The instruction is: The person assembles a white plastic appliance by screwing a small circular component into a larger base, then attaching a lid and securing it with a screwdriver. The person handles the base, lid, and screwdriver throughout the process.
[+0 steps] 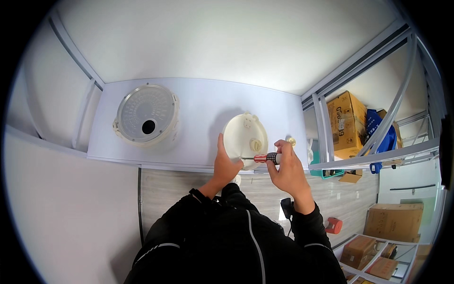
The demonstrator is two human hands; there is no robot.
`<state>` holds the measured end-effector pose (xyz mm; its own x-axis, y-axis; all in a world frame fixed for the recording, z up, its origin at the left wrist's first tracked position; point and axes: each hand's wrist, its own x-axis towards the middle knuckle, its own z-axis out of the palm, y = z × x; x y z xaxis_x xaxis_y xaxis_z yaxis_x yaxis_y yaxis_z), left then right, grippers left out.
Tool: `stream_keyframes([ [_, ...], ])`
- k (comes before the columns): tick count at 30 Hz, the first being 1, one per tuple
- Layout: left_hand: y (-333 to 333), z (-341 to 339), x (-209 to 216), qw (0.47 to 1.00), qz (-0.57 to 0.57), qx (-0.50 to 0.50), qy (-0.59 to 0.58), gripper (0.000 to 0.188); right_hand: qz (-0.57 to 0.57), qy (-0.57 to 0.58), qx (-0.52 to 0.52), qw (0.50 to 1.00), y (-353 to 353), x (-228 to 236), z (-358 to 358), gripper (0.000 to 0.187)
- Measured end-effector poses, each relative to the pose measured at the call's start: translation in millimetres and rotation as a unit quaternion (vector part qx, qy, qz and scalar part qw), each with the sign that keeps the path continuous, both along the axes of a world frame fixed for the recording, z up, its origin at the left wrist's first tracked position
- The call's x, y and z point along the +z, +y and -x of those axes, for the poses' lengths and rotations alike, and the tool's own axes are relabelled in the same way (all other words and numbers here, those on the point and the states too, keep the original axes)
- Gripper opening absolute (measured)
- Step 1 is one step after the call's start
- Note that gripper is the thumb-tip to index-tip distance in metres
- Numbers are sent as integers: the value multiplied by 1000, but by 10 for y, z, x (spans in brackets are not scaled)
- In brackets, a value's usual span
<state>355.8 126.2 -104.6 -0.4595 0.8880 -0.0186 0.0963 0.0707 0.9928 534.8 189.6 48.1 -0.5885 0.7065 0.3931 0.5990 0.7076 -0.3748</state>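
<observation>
A round cream plastic cover [243, 130] tilts near the table's front edge, its inner side showing a round boss. My left hand [226, 163] grips the cover's left and near rim, with the thumb over its face. In my right hand [287, 170] is a screwdriver [265, 158] with a red, white and black handle, held nearly level. Its shaft points left, and the tip meets the cover close to my left thumb. Whether a screw sits under the tip is too small to tell. Beside my right hand lies a small cream round part [291, 141].
A white round housing with a clear disc [144, 113] and a dark hole stands at the left of the white table [198, 104]. Metal framing [378, 158] borders the right side. Beyond it are cardboard boxes [347, 125], a teal basket [326, 173] and a red stool [334, 226].
</observation>
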Motion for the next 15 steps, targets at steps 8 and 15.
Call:
stream_keyframes([
  [8,12,6,17,1000,17,1,6,113,110,-121,-97,982,-9,80,10,49],
  [15,22,22,2,1000,20,-3,-6,114,42,-27,-33,998,9,-6,22,49],
])
